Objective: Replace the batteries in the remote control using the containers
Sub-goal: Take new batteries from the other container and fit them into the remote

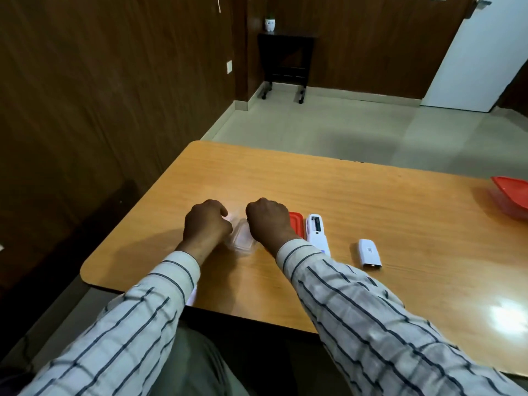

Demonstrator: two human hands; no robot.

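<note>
I am watching both hands curling over a small clear plastic container (242, 237) near the front of the wooden desk (371, 212). The left hand (206, 224) is closing loosely against its left side, and the right hand (268, 222) is bunching over its right rim; I cannot tell whether either is pinching a battery. A red plastic lid (296, 225) is lying just beside the right hand. The white remote control (316, 234) is lying face down next to it, its battery bay showing open, with the white battery cover (369, 254) resting apart to the right. I am judging the risks: the light container could be sliding or tipping under uneven pressure, spilling cells toward the desk edge, and the right sleeve could be nudging the remote.
</note>
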